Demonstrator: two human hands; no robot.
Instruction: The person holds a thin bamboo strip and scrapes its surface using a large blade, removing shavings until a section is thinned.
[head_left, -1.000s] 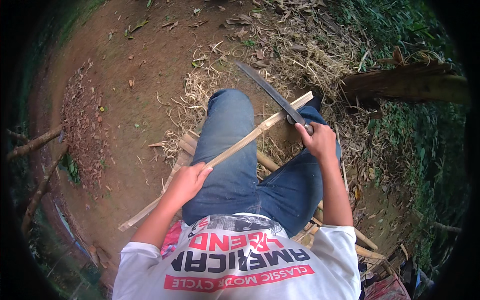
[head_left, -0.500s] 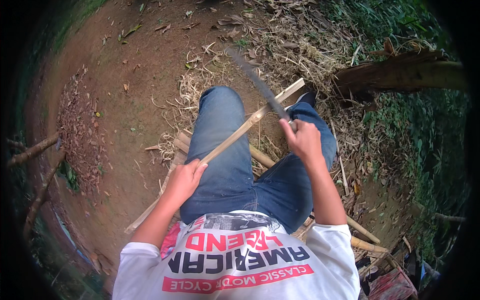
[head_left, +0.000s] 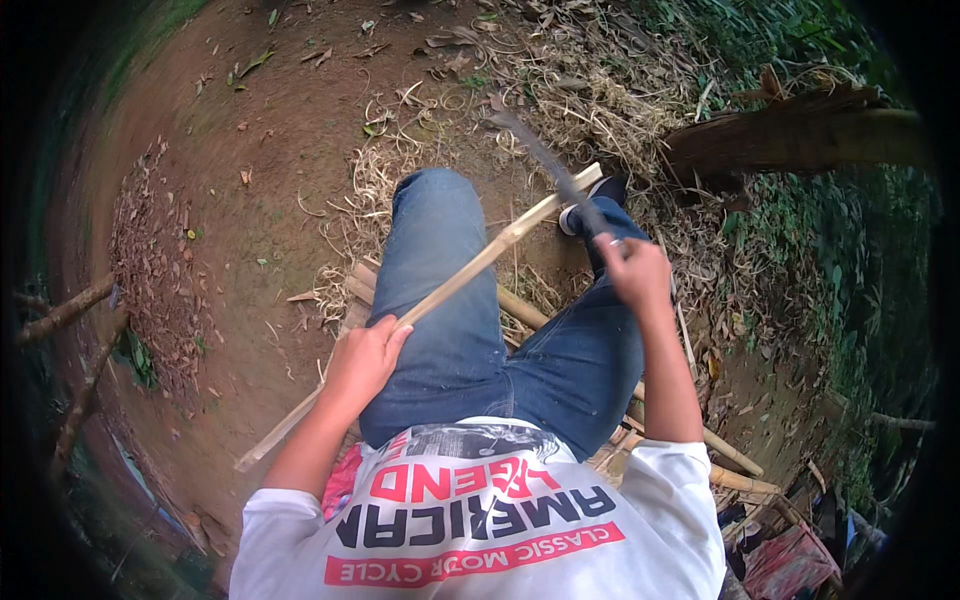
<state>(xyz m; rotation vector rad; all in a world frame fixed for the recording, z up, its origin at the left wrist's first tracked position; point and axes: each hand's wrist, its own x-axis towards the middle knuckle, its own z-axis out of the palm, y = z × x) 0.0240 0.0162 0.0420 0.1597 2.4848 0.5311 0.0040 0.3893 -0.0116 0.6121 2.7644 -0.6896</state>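
Note:
A long split bamboo strip (head_left: 468,272) slants across my thighs, its far end up and to the right beside my shoe. My left hand (head_left: 364,362) is closed round it near my left thigh, and its tail runs down to the left past my forearm. In my right hand (head_left: 638,272) is the handle of a long machete (head_left: 552,165), which points up and to the left. The dark blade, blurred by motion, crosses the strip near its far end. Whether the edge touches the strip I cannot tell.
Pale curled shavings (head_left: 372,190) lie about my legs on brown soil. A thick log (head_left: 795,140) lies at the upper right, with green plants beyond it. Bamboo poles (head_left: 735,480) lie beneath me to the right. Branches (head_left: 75,310) stand at the far left.
My right hand has moved right and slightly toward me, carrying the machete along the strip toward its far end. My left hand keeps its hold almost in the same place.

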